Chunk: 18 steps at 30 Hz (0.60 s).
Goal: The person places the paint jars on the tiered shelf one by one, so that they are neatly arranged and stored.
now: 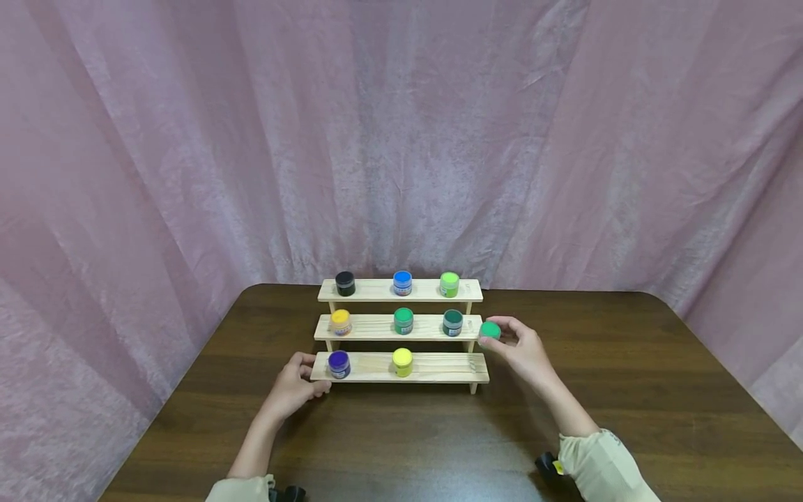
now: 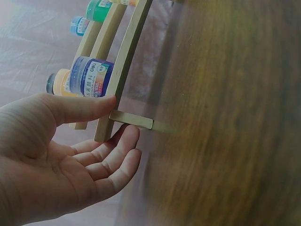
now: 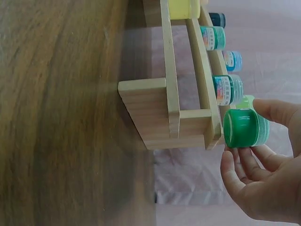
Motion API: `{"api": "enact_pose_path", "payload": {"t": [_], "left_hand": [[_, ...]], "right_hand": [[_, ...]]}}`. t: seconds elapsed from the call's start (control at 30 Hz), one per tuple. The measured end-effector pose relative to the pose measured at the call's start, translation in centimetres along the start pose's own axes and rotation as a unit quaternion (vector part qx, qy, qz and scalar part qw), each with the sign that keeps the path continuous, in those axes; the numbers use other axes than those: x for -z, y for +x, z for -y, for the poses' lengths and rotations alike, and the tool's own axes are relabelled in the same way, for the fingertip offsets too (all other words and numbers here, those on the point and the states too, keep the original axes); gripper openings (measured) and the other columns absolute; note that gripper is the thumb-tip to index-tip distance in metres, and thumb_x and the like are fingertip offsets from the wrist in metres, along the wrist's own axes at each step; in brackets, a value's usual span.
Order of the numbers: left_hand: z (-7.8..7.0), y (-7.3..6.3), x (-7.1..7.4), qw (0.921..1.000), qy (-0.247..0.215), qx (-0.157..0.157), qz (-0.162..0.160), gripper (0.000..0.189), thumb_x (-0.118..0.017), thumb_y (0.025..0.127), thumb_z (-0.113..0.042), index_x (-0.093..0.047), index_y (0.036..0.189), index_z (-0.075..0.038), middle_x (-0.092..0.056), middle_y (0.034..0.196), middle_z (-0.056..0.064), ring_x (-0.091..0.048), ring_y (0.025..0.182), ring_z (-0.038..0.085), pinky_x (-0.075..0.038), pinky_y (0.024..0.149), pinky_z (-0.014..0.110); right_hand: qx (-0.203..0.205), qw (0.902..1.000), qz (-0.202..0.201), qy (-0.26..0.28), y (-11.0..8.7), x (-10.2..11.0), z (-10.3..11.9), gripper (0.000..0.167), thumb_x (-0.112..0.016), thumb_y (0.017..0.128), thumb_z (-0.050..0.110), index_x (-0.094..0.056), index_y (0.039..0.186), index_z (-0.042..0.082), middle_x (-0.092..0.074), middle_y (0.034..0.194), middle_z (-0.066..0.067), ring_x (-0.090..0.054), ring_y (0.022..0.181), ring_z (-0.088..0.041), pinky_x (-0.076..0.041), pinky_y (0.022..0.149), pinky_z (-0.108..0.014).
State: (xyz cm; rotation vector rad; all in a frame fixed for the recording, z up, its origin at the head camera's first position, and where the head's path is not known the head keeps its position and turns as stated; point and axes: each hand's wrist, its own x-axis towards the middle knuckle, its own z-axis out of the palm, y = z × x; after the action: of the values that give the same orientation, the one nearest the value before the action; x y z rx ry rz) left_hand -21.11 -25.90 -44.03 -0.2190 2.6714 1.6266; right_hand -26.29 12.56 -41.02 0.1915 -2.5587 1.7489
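Note:
A three-tier wooden rack (image 1: 433,368) bears small paint jars. My left hand (image 1: 293,388) holds the left end of its lowest tier, thumb on the edge beside a purple paint jar (image 2: 91,77) and fingers curled by the short leg (image 2: 131,119). Off the rack's right end, my right hand (image 1: 519,348) pinches a green paint jar (image 3: 241,128) between thumb and fingers. That jar is about level with the middle tier, near a dark green paint jar (image 1: 452,323). On the lowest tier, a yellow paint jar (image 1: 402,362) stands at the middle.
Black (image 1: 345,284), blue (image 1: 402,283) and light green (image 1: 449,284) jars line the top tier. Orange-yellow (image 1: 341,322) and green (image 1: 403,321) jars share the middle tier with the dark green one. Beneath is a brown wooden table (image 1: 627,376); a pink curtain (image 1: 401,139) hangs behind.

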Motion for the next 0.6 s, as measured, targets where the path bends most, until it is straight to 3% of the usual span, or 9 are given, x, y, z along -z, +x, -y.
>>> {"api": "enact_pose_path", "payload": {"t": [0.3, 0.6], "left_hand": [[0.0, 0.0, 0.0, 1.0000, -0.001, -0.002, 0.002, 0.053, -0.072, 0.078, 0.003, -0.044, 0.123, 0.010, -0.063, 0.082, 0.015, -0.057, 0.065, 0.015, -0.045, 0.057, 0.024], [0.1, 0.0, 0.0, 1.0000, 0.002, 0.001, 0.001, 0.054, -0.072, 0.078, 0.003, -0.044, 0.124, 0.010, -0.063, 0.082, 0.015, -0.057, 0.065, 0.015, -0.044, 0.057, 0.025]], "right_hand": [[0.031, 0.9990, 0.030, 0.015, -0.5, -1.0, 0.0, 0.042, -0.073, 0.086, 0.011, -0.059, 0.123, -0.003, -0.063, 0.111, -0.020, -0.065, 0.091, -0.010, -0.051, 0.076, -0.015], [0.038, 0.9971, 0.064, 0.015, -0.6, -2.3, -0.4, 0.042, -0.073, 0.086, 0.011, -0.059, 0.123, -0.002, -0.063, 0.120, -0.024, -0.069, 0.100, -0.025, -0.052, 0.077, -0.018]]}}
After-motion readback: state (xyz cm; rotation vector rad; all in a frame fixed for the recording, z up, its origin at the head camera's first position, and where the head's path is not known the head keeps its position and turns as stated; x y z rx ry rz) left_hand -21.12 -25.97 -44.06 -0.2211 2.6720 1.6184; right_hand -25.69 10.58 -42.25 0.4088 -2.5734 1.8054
